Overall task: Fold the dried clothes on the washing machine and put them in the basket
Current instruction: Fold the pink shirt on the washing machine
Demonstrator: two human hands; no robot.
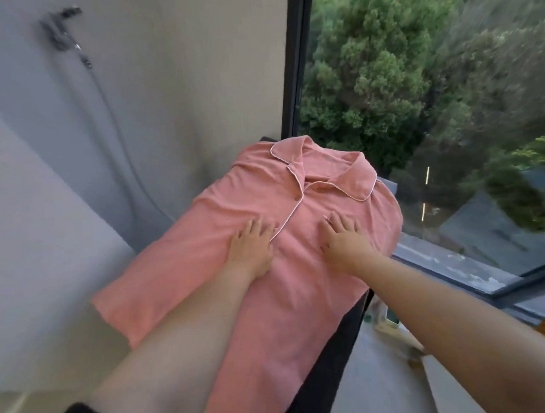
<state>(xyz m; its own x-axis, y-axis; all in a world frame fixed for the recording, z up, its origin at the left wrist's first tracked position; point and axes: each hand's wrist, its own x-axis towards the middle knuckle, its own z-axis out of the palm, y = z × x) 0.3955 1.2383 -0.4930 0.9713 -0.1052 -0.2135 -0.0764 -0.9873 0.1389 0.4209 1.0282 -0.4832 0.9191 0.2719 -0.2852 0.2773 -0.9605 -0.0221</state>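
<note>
Pink collared shirt [297,236] lies face-up, spread on the dark washing machine [339,374] top beside the window; left hand [251,247] and right hand [343,241] press flat on its chest, fingers straight, gripping nothing; step judged: smoothing before folding; next likely needs sleeves turned inward; basket unseen; no legible writing.

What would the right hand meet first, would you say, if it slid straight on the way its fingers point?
The right hand, flat on the pink shirt, would probably reach its white-piped collar first, near the neck opening.
</note>
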